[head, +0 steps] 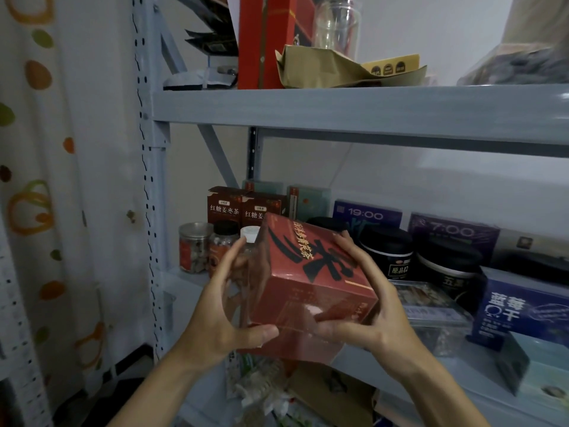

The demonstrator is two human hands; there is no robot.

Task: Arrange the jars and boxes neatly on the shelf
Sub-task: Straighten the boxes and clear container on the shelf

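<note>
A red box (308,272) with large black characters hangs tilted in front of the middle shelf (191,291), held between both hands. My left hand (228,303) grips its left side with the thumb under the lower corner. My right hand (372,306) grips its right side, fingers over the top edge. Behind it on the shelf stand two dark red tea boxes (224,204), a metal-lidded jar (194,248), a black-lidded jar (223,245) and a white-capped bottle (250,234).
To the right stand black-lidded jars (388,251), purple boxes (366,215), a blue box (517,309) and a clear tub (431,312). The upper shelf (354,109) carries a tall red box (271,38), a glass jar (337,24) and brown paper bags (326,67). A curtain (46,180) hangs at left.
</note>
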